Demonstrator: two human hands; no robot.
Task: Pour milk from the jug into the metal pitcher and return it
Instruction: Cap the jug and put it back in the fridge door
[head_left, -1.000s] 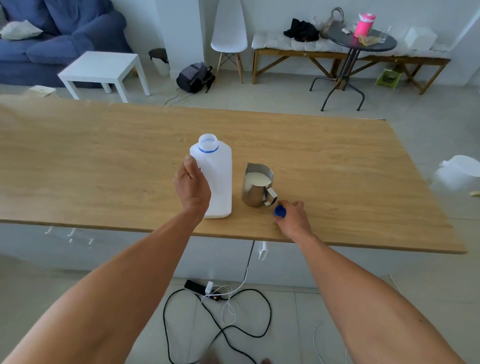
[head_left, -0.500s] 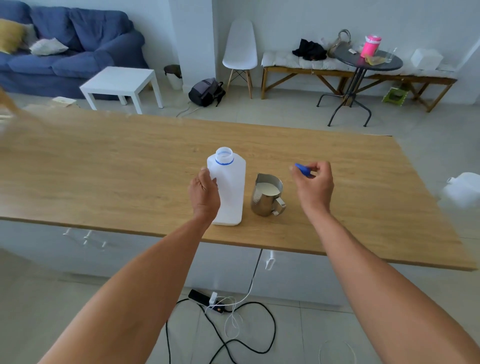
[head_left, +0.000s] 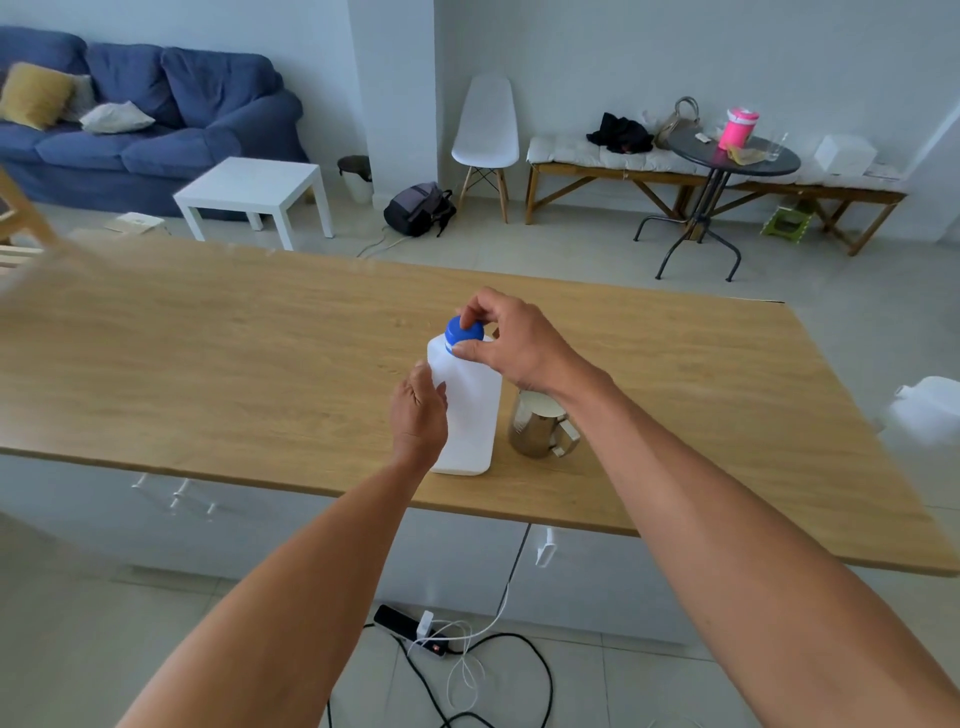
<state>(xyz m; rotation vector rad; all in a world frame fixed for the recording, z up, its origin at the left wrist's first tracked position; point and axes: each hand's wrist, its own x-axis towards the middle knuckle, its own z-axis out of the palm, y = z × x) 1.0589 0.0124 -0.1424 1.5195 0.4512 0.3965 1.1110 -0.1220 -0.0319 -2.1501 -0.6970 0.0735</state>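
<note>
— Blue cap: pinched in right hand, seated on the neck of the white milk jug.
— Left hand?
— Clasping jug's side, upright on wooden counter, just beside the filled metal pitcher. Advise: brace firmly, turn cap square.

wooden table, milk jug, metal pitcher

The jug is matt white plastic with a smooth blue plastic cap. The pitcher is shiny metal. The desk is matt, grained wood.
</note>
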